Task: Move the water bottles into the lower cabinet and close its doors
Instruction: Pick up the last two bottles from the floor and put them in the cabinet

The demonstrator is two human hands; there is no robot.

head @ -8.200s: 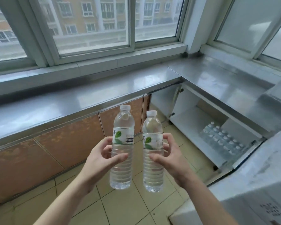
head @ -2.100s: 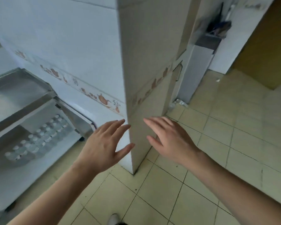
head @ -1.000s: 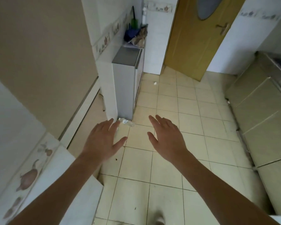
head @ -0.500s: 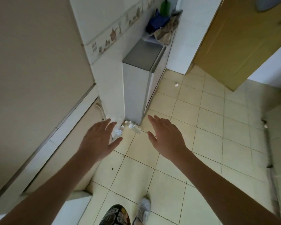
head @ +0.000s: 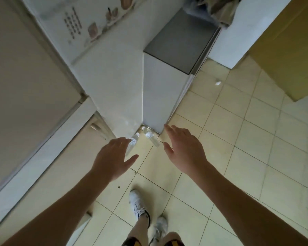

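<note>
Your left hand [head: 113, 159] and right hand [head: 184, 150] both reach out palm-down over the tiled floor [head: 238, 157] with fingers straight and spread wide, holding nothing. Two water bottles stand on the floor just beyond your fingertips, at the foot of a white cabinet [head: 160, 96] where it meets the wall: the left bottle [head: 132, 142] is partly hidden behind your left hand's fingers, and the right bottle [head: 152, 138] shows in the gap between your hands, nearer your right thumb. Your white shoes [head: 137, 204] are below your hands.
</note>
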